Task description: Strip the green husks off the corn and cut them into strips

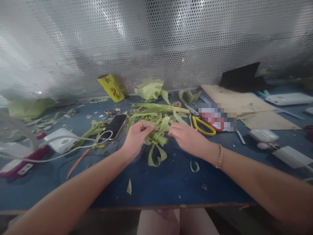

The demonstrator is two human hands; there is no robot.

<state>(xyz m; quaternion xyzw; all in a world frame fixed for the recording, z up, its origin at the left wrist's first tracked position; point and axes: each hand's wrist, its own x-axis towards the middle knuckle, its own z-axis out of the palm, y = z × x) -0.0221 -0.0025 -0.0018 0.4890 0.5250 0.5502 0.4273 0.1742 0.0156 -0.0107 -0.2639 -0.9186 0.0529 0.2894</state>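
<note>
My left hand (139,134) is closed in a pinch at the left of a heap of pale green leaf strips (156,140), which look like husk. Opposite it, my right hand (187,138) is closed too, wearing a bracelet at the wrist. A thin leaf strip (159,131) seems to run between the two sets of fingertips; its ends are hidden in them. Curled strips hang below the fingers. Behind the hands lies a long green stalk (158,107). Yellow-handled scissors (204,126) rest just beyond my right hand, and a phone (117,125) lies beyond my left.
A yellow tube (111,87) leans against the perforated metal panel (171,39). White cables and a power strip (23,164) occupy the left side. Cardboard sheets (239,101) lie at the right, with an earbud case (263,134) and white charger (292,156) nearer. Leaf scraps dot the blue table (161,189).
</note>
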